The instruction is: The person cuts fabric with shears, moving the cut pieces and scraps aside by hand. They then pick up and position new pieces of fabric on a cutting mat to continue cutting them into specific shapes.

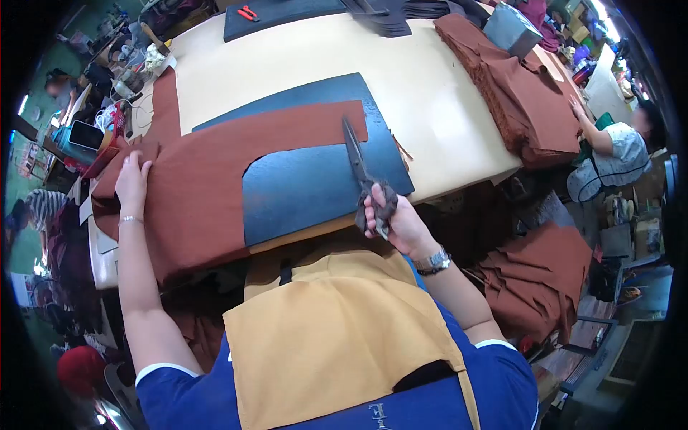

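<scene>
My right hand [393, 221] is wrapped around the handles of large fabric shears [356, 154]. Dark wrapping covers the handles, and the blades point away from me, their tips over a brown fabric piece [197, 193]. This cut piece has a curved inner edge and a narrow arm reaching right. It lies partly on a dark blue-black board [304, 186] and hangs over the table's near edge. At the left, my left hand [132, 183] grips the piece where it is bunched and folded.
Stacked brown fabric [527, 100] with a grey metal block [512, 30] lies on the cream table [430, 86]. Another dark board [287, 16] carries red-handled pliers [247, 13]. A co-worker [616, 150] sits at right. More brown fabric [537, 276] is piled below the table, right.
</scene>
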{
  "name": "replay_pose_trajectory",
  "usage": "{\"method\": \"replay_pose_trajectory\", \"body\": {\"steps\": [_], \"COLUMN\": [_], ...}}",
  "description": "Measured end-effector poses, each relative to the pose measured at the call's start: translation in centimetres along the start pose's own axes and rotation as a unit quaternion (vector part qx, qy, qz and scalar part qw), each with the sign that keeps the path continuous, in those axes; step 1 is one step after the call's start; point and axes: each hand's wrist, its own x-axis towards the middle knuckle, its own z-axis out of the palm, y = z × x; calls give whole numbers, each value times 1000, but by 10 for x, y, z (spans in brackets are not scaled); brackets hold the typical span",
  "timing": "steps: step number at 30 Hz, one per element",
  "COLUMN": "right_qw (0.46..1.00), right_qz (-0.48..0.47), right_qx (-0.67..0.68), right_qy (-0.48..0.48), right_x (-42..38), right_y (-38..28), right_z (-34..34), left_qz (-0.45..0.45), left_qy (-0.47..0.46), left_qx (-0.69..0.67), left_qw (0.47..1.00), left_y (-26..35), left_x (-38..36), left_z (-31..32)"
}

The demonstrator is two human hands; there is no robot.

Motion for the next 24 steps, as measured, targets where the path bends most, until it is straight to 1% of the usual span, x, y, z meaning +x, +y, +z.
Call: {"method": "replay_pose_trajectory", "body": {"steps": [2, 4, 5, 6, 7, 8, 10, 13, 16, 19, 24], "right_qw": [1000, 1000, 999, 999, 998, 997, 996, 996, 997, 999, 999], "right_qz": [5, 1, -10, -23, -34, -46, -40, -36, -24, -31, -25], "right_qx": [-4, -16, -36, -35, -34, -35, -27, -33, -21, -19, -15], "right_qy": [7, 18, 26, 35, 44, 53, 71, 80, 63, 25, 36], "right_x": [-16, -30, -36, -41, -47, -53, -63, -76, -85, -77, -51], "right_y": [6, 12, 16, 19, 22, 23, 24, 27, 28, 28, 21], "right_z": [-1, -6, -11, -13, -16, -20, -28, -41, -46, -47, -38], "left_qz": [49, 134, 232, 269, 316, 369, 408, 392, 315, 295, 308], "left_qy": [72, 35, 79, 29, 38, 9, 45, -19, -85, -89, -100], "left_qx": [42, -50, -178, -278, -291, -306, -327, -412, -441, -470, -456], "left_qw": [995, 989, 953, 922, 902, 877, 851, 822, 836, 827, 829], "left_y": [27, 96, 129, 176, 214, 243, 291, 327, 333, 330, 327], "left_x": [22, 34, 33, 26, 14, 7, -9, -10, -13, -18, -22], "left_z": [11, 0, 5, -8, -16, -18, -15, 5, 5, 3, 5]}}
